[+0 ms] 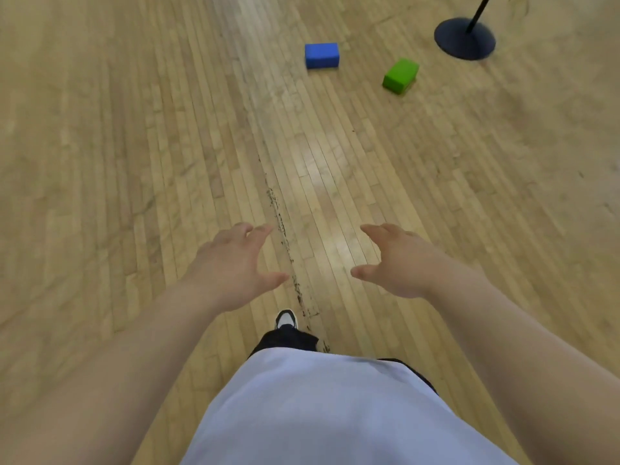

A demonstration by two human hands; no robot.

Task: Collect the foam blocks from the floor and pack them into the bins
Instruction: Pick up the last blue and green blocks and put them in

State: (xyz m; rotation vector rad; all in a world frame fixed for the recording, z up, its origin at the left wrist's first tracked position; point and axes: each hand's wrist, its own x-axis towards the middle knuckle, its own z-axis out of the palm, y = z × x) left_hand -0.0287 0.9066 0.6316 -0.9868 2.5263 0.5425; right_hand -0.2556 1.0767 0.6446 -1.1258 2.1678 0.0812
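Hands were held out in front of the person over a wooden floor (100, 162), both bare and both holding nothing. The left hand (235, 266) was spread wide, its fingers loosely bent and its thumb sticking out toward the right. The right hand (399, 263) mirrored it, fingers relaxed and apart, thumb pointing toward the left one. A gap of bare floor lay between the two hands, and neither touched anything.

The foam blocks lay well ahead of the hands, far up the floor. A blue block (322, 55) rested flat on the boards, its long side facing the camera. A green block (401, 76) sat to the right of it, near but apart, turned at an angle to the blue one. Both were well apart from either hand.

Beyond the green block, to the right, the round dark base (464, 38) of a stand rested on the floor, with a thin black pole (479, 11) rising from it out of the top of the view. The base was near the green block but did not touch it.

A dark scuffed line (285, 236) ran along the boards between the hands and down toward the person's feet. A pale shirt (318, 414) filled the bottom middle of the view, with dark trousers (288, 340) and the toe of one black and white shoe (286, 318) showing just above it
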